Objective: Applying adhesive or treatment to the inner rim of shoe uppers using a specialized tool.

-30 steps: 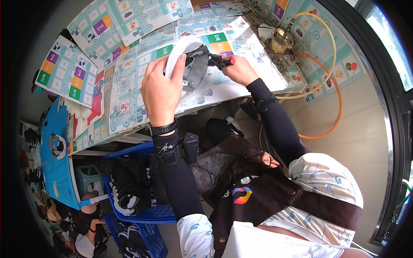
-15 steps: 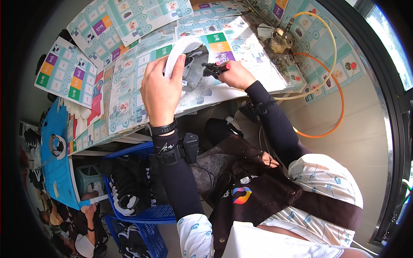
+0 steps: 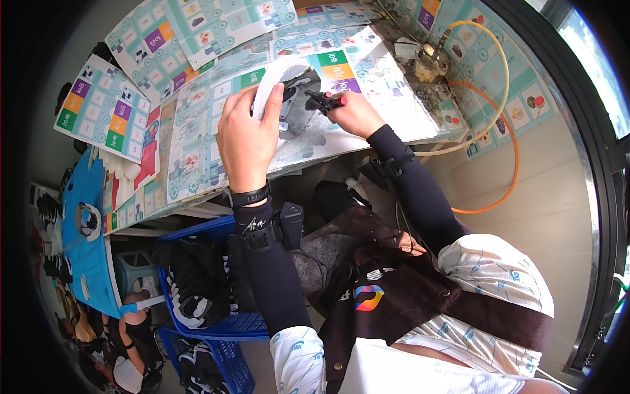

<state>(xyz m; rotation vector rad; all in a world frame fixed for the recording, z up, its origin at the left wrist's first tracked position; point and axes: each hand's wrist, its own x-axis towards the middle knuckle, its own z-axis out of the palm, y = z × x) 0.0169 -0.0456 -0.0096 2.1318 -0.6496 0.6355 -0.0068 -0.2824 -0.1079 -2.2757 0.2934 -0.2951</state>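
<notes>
My left hand (image 3: 251,138) is closed around the white sole edge of a grey shoe (image 3: 304,111), its thumb pressed along the rim. The shoe is held tilted over the paper-covered worktable (image 3: 190,154). In my right hand (image 3: 356,115) is a small black tool with red ends (image 3: 320,102). Its black end points left at the grey upper, close to it; I cannot tell whether they touch. The fingers wrapped round the tool are partly hidden behind the hand.
A yellow hose (image 3: 505,72) loops from a crusted metal fitting (image 3: 430,65) towards my right forearm, with an orange hose (image 3: 515,164) below. Blue baskets (image 3: 246,325) of dark shoes stand under the table. Printed sheets (image 3: 102,108) lie at left; people (image 3: 128,354) sit beyond a blue table (image 3: 85,262).
My right hand and the tool have shifted slightly left and turned a little against the shoe. The left hand holds the shoe almost still.
</notes>
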